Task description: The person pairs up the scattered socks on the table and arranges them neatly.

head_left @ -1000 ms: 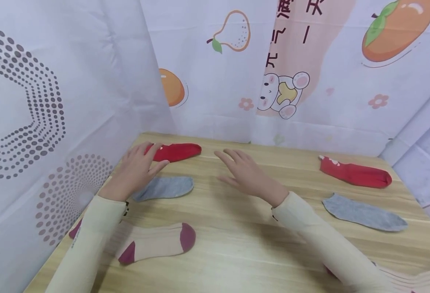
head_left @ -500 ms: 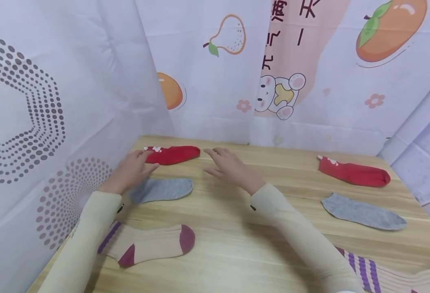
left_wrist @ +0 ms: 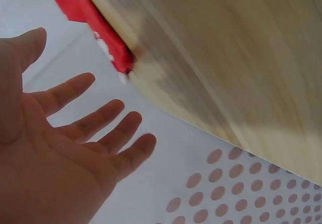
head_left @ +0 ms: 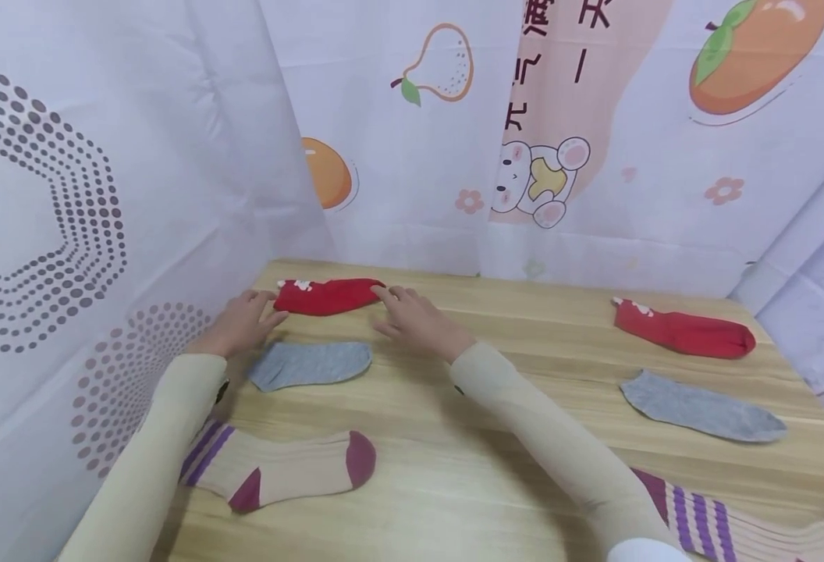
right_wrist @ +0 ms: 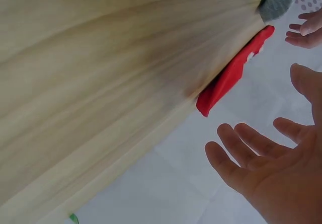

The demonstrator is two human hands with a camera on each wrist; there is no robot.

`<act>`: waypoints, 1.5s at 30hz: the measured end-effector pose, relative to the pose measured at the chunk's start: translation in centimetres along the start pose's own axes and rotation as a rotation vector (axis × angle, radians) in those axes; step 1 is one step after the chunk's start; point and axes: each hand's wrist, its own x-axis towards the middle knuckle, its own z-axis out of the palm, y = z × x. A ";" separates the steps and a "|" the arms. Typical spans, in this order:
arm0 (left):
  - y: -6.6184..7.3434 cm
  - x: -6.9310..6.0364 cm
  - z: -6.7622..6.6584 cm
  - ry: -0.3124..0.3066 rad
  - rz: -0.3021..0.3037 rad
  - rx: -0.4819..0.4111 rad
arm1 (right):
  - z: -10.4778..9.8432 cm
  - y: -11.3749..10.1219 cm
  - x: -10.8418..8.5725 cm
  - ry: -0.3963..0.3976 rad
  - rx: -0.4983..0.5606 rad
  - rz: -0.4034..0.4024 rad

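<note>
A red sock (head_left: 331, 297) with a white pattern lies flat near the table's back left corner. My left hand (head_left: 239, 324) hovers by its patterned end, and my right hand (head_left: 415, 321) is at its plain end. Both hands have spread, slightly bent fingers and hold nothing; in the left wrist view the left hand (left_wrist: 75, 148) appears apart from the sock, and the right wrist view shows the right hand (right_wrist: 271, 168) likewise. Just nearer lies a grey sock (head_left: 311, 364). A beige sock (head_left: 300, 471) with maroon heel and toe and purple stripes lies closer still.
On the right side of the wooden table (head_left: 454, 484) lie another red sock (head_left: 686, 332), another grey sock (head_left: 703, 407) and a striped beige sock (head_left: 756, 531), partly cut off by the frame. Printed curtains (head_left: 398, 187) hang along the back and left edges.
Both hands have come down towards the red sock at the back left. The right hand has moved left to its plain end, and the left hand has drawn slightly left, uncovering the patterned end.
</note>
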 end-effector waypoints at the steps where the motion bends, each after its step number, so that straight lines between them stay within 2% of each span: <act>1: -0.1 0.3 0.0 0.002 0.010 -0.001 | 0.0 0.0 0.2 -0.001 -0.002 0.000; 9: -1.0 1.8 0.1 0.004 0.040 0.003 | 0.5 0.2 2.4 -0.054 0.010 0.018; 15: -2.3 2.8 1.3 0.010 0.067 0.048 | 1.6 -0.1 4.1 -0.084 -0.007 0.067; 18: -2.3 3.4 1.6 0.018 0.053 0.055 | 1.9 0.0 4.6 -0.070 -0.026 0.093; 22: -1.6 4.1 1.3 0.043 0.003 0.064 | 2.3 0.2 5.3 -0.068 -0.044 0.127; 28: -1.4 5.5 1.5 0.057 -0.056 0.058 | 2.7 0.2 6.2 -0.097 -0.113 0.088; 34: -1.6 6.2 2.5 0.020 -0.029 0.136 | 2.9 0.3 7.1 -0.121 -0.163 0.075; 37: -1.5 6.3 2.4 0.038 -0.032 0.138 | 2.8 0.3 7.6 -0.093 -0.162 0.051; 42: -1.1 7.1 2.0 0.112 -0.029 0.134 | 2.4 0.3 8.6 0.012 -0.103 0.022; 45: -0.7 7.5 1.8 0.118 -0.026 0.173 | 2.3 0.2 9.1 0.039 -0.155 0.030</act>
